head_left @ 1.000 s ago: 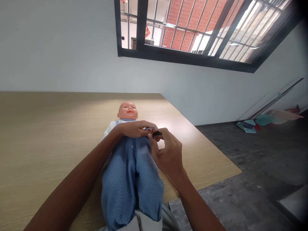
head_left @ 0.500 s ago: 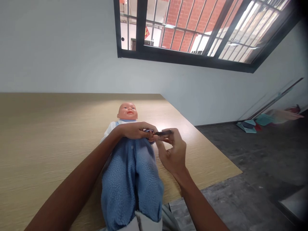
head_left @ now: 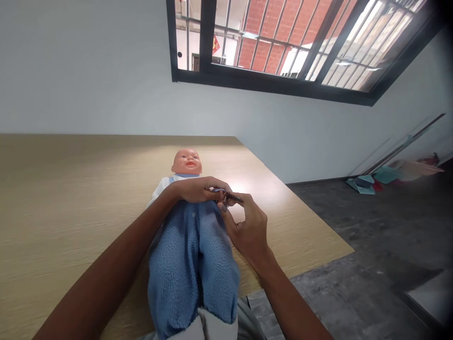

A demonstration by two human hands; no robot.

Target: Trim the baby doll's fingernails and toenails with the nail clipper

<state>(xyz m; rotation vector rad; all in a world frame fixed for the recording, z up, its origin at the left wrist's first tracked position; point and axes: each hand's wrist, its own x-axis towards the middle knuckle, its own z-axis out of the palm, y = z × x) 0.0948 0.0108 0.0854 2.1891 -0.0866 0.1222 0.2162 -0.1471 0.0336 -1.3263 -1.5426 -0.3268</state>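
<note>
A baby doll (head_left: 191,264) in blue fleece trousers and a white top lies on its back, its bald head (head_left: 187,161) pointing to the far side. My left hand (head_left: 200,189) reaches across its belly, fingers closed round the doll's hand and striped cuff, which are mostly covered. Between the thumb and fingers of my right hand (head_left: 252,226) is a small metal nail clipper (head_left: 235,197), its lever angled away from the body. The clipper's tip is right at the doll's hand; whether it touches cannot be made out.
The doll rests on a light wood table (head_left: 71,198), whose right edge drops to a dark grey floor (head_left: 339,212). A barred window (head_left: 276,42) is set in the wall beyond. Dustpans (head_left: 363,184) and a long handle lean by the wall at right.
My right hand has moved slightly left and turned, bringing the nail clipper closer to the doll's hand. Its lever now shows angled downward. My left hand keeps its hold.
</note>
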